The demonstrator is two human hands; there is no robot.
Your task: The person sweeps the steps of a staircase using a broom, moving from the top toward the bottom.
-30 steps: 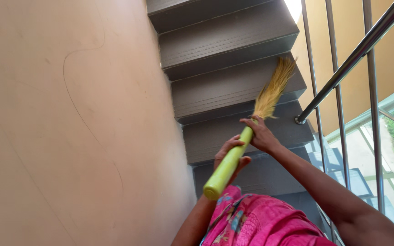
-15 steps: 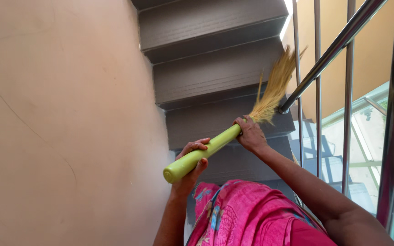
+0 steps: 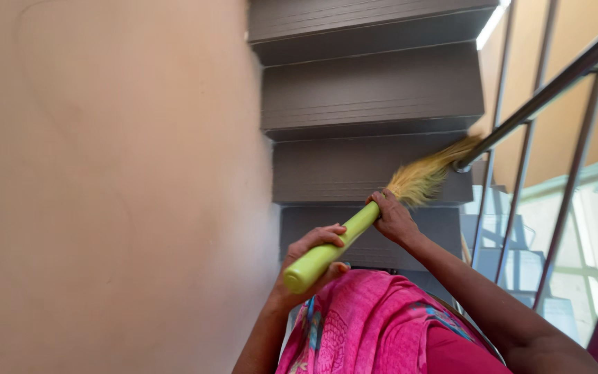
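Observation:
I hold a broom with a lime-green handle (image 3: 337,242) and straw-yellow bristles (image 3: 429,174). My left hand (image 3: 311,253) grips the lower butt end of the handle. My right hand (image 3: 394,217) grips the handle's upper end, right below the bristles. The bristles reach out to the right over a dark grey stair step (image 3: 354,170), their tips touching the foot of the metal railing (image 3: 541,97).
Grey steps (image 3: 372,86) descend ahead of me. A plain beige wall (image 3: 105,187) fills the left side. A steel handrail with vertical bars (image 3: 576,159) runs along the right, with a lower flight and window light behind it. Pink cloth (image 3: 375,325) covers my front.
The broom has swung lower and flatter, its bristles sweeping rightward toward the railing. Both hands kept their grip and shifted right in view.

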